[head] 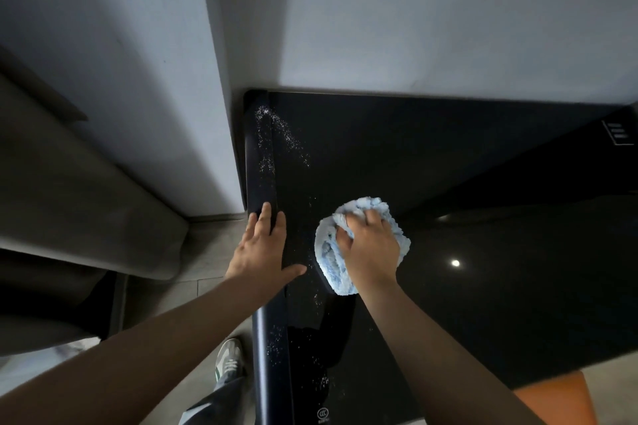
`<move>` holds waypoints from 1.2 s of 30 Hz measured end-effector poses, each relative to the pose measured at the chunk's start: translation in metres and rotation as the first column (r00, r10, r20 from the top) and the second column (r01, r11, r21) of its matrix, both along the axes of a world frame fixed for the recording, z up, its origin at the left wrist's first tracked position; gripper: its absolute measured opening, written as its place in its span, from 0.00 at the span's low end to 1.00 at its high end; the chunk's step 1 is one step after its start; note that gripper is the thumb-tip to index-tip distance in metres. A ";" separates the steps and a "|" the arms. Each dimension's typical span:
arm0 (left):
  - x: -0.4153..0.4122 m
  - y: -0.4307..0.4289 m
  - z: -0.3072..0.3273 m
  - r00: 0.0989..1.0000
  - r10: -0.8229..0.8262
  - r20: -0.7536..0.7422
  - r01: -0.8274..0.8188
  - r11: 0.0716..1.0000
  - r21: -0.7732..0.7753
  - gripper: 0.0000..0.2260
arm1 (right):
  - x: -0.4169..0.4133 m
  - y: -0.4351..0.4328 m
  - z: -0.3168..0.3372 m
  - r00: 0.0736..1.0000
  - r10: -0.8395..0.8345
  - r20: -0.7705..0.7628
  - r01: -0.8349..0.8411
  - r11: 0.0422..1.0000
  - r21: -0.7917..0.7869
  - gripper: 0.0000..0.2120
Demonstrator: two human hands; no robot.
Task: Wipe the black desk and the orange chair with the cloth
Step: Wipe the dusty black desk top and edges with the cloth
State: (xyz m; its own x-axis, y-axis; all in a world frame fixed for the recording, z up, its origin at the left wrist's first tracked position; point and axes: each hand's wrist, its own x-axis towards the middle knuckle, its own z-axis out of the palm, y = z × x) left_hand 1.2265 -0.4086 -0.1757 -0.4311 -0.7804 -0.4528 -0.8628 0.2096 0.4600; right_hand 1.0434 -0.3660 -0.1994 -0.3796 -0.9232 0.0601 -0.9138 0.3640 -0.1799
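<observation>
The cloth (329, 254) is a fluffy pale-blue rag, bunched into a pad on the desk (448, 166) near its left edge. It looks soft and light, with no stiffness of its own, so I'd say it only wipes well where something presses it down. Its pile should catch grit rather than skate over it, though the glossy top will probably let it slide easily. The best hold looks to be from above, over the middle of the bunch, with the loose folds gathered in.

That is about how the right hand (371, 247) has it. The palm sits on top and the fingers (374, 216) are curled into the folds at the far side, gripping the cloth. Cloth pokes out past the hand on the left, the far side and the near side.

The left hand (262, 252) lies flat on the desk's left rim with its fingers (266, 214) straight and spread, holding nothing. It sits just beside the cloth without touching it.

White specks (276, 134) are scattered along that left edge, both beyond the hands and nearer than them. A corner of the chair (559, 400) shows past the desk's near edge.
</observation>
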 end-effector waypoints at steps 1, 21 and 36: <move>0.002 0.007 0.000 1.000 -0.015 0.001 0.015 1.000 0.006 0.44 | 0.001 0.005 0.000 1.000 -0.011 0.013 0.010 1.000 0.018 0.11; 0.013 0.042 -0.008 0.998 -0.043 0.049 0.042 0.999 0.030 0.51 | 0.017 0.075 -0.003 0.994 -0.101 0.028 0.099 0.994 0.054 0.13; 0.012 0.040 -0.014 0.995 -0.055 0.081 0.053 0.998 0.023 0.52 | 0.026 0.120 -0.002 0.994 -0.103 -0.029 0.104 0.994 0.036 0.11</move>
State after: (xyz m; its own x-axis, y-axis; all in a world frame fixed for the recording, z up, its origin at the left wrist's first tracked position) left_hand 1.2380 -0.3684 -0.1893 -0.4332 -0.7473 -0.5039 -0.8853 0.2479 0.3934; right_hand 1.0697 -0.2456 -0.2019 -0.4722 -0.8807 0.0380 -0.8752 0.4632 -0.1398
